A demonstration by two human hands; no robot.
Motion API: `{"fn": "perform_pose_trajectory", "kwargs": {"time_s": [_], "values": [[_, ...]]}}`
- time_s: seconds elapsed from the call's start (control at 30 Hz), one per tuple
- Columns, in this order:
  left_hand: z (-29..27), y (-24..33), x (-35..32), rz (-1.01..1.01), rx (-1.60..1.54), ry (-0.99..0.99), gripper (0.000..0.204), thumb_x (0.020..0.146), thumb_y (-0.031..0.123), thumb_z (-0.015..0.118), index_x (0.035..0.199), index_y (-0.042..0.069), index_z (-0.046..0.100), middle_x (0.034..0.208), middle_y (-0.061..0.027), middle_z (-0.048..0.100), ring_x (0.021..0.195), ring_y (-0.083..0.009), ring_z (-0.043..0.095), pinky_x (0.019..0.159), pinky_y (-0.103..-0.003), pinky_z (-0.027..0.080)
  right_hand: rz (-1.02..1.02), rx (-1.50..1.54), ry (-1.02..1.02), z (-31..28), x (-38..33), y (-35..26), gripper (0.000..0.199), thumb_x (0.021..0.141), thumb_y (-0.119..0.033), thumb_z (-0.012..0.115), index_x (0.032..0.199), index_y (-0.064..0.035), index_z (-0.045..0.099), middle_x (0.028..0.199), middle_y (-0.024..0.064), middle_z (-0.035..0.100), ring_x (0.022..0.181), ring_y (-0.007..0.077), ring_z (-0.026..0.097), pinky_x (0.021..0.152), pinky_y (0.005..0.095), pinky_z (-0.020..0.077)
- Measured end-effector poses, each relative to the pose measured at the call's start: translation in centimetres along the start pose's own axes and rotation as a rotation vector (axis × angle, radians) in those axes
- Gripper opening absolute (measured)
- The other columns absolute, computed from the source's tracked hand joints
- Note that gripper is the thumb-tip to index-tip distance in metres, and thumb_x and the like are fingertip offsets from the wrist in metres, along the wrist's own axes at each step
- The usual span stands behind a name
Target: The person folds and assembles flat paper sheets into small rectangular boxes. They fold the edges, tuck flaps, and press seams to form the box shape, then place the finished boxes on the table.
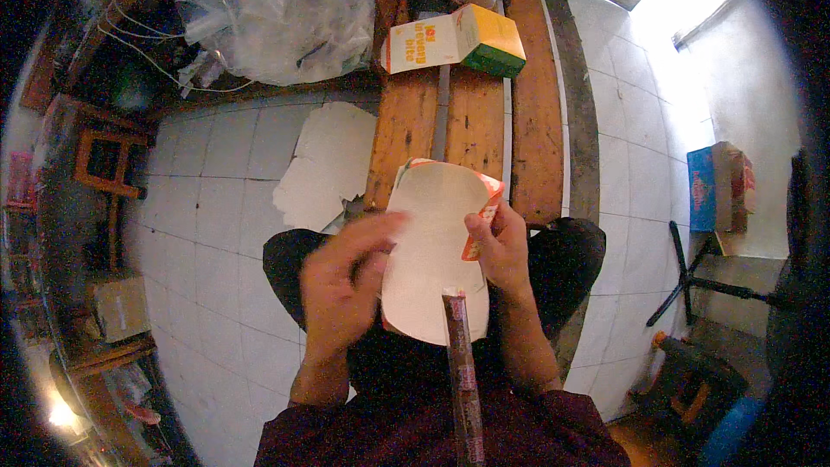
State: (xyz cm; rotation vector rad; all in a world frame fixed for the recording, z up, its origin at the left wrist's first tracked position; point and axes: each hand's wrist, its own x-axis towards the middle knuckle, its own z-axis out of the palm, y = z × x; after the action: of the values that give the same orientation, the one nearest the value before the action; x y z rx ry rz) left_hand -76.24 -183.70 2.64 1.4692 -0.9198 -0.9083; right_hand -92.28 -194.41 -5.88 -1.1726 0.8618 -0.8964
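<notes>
Above my lap I hold a piece of cardboard (432,251) with rounded ends, its plain cream side up and an orange printed flap folded along its right edge. My right hand (504,246) is closed on that right edge, thumb on top. Beside the left edge is my left hand (346,268), slightly blurred, its fingers stretched and the thumb apart from them. Whether its fingertips touch the cardboard is hard to see. A narrow brown strip with pinkish patches (462,372) runs up from the lower edge, in front of the cardboard's bottom end.
Before me stretches a wooden slatted bench (536,121) with an open yellow and green carton (493,41) on it. A large clear plastic bag (285,17) stands at the far left. Torn pale cardboard (328,156) lies on the tiled floor; a blue box (711,186) sits right.
</notes>
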Motion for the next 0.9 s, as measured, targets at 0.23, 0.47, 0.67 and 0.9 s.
{"fn": "perform_pose_trajectory", "kwargs": {"time_s": [0.23, 0.47, 0.67, 0.9], "values": [[2.6, -7.9, 2.3, -0.459, -0.468, 0.213, 0.051, 0.098, 0.042, 0.037, 0.125, -0.001, 0.047, 0.119, -0.0129, 0.054, 0.111, -0.0191, 0.049, 0.096, -0.029, 0.038, 0.073, -0.053, -0.112, 0.6, -1.4, 2.7, 0.034, 0.092, -0.036, 0.055, 0.099, -0.0035, 0.057, 0.07, 0.0011, 0.056, 0.059, 0.0077, 0.053, 0.05, 0.0256, 0.0437], [3.2, -5.7, 0.7, -0.201, 0.031, 0.038, 0.037, 0.096, 0.031, 0.051, 0.113, -0.001, 0.056, 0.095, -0.0055, 0.062, 0.085, -0.01, 0.055, 0.077, -0.026, 0.046, 0.068, -0.205, -0.138, -0.8, -1.8, 1.5, 0.041, 0.097, -0.037, 0.045, 0.093, 0.0013, 0.061, 0.077, -0.0002, 0.062, 0.068, 0.0051, 0.055, 0.059, 0.0219, 0.0449], [2.3, -6.0, 2.1, -0.172, 0.15, 0.121, 0.031, 0.093, 0.028, 0.056, 0.096, -0.002, 0.064, 0.077, -0.0021, 0.064, 0.069, -0.0059, 0.054, 0.063, -0.024, 0.046, 0.123, 0.024, -0.085, 2.0, -0.2, 0.4, 0.037, 0.097, -0.032, 0.046, 0.093, 0.0012, 0.062, 0.077, 0.0, 0.061, 0.068, 0.0063, 0.053, 0.06, 0.0241, 0.0451], [0.9, -7.6, 2.0, -0.056, 0.162, -0.058, 0.035, 0.094, 0.032, 0.055, 0.092, -0.002, 0.064, 0.073, -0.0036, 0.063, 0.063, -0.007, 0.054, 0.059, -0.025, 0.045, -0.012, -0.142, -0.055, 0.9, -0.6, 1.3, 0.036, 0.098, -0.029, 0.045, 0.102, 0.0028, 0.061, 0.086, 0.0009, 0.062, 0.075, 0.0063, 0.055, 0.066, 0.0218, 0.0449]]}}
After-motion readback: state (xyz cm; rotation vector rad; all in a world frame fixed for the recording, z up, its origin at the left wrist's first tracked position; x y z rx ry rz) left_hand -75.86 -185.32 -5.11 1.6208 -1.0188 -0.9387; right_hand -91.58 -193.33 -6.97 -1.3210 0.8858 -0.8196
